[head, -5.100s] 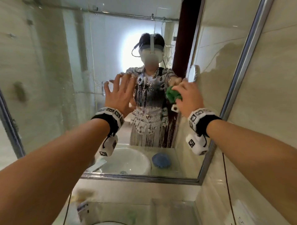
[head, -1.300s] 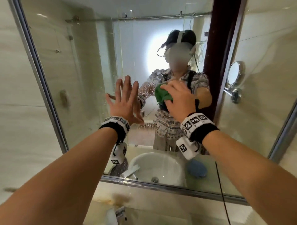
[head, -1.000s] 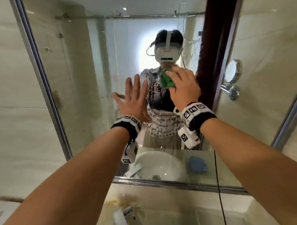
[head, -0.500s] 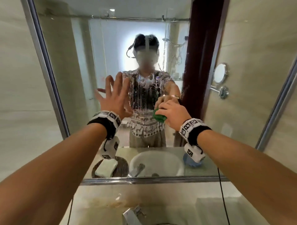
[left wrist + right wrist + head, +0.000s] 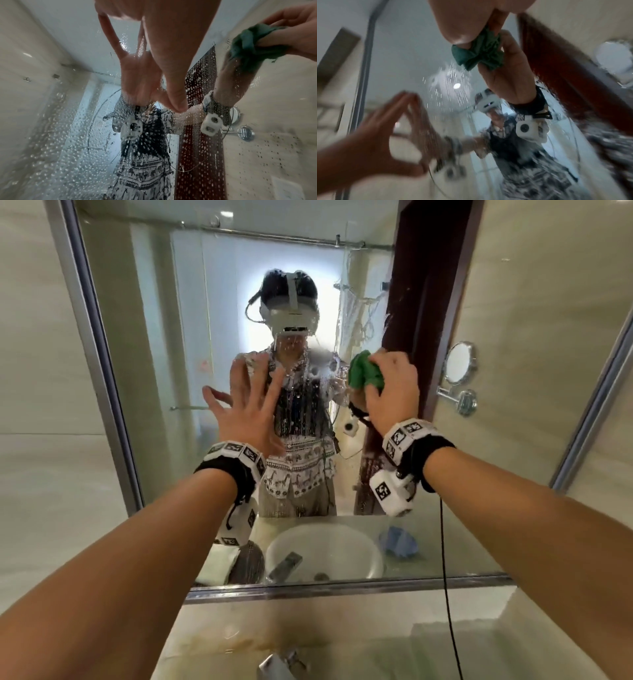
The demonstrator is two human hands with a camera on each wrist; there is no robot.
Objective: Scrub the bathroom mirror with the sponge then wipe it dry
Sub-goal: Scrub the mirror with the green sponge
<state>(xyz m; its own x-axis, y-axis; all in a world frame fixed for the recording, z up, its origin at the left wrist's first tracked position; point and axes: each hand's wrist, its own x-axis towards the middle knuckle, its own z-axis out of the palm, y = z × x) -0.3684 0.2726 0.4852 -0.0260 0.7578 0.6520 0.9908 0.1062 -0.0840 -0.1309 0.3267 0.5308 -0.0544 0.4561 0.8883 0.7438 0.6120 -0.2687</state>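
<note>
Higher now, right hand (image 5: 390, 392) clamps sponge (image 5: 364, 370) on droplet-streaked mirror (image 5: 164, 337); left hand (image 5: 245, 412) seemingly pressed flat.

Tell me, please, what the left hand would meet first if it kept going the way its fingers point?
The left hand points up along the wet mirror, fingertips seemingly touching it; it would likely just slide over glass. No object shows ahead.

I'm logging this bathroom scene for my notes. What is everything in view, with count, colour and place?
mirror: one, silver-framed, on the wall, wet with droplets
sponge: one, green, against the glass, in the right hand
tap: one, chrome, below the mirror
basin, blue cloth, round wall mirror: seen only as reflections
left hand: fingers spread, flat on the glass
right hand: grips the sponge
</note>
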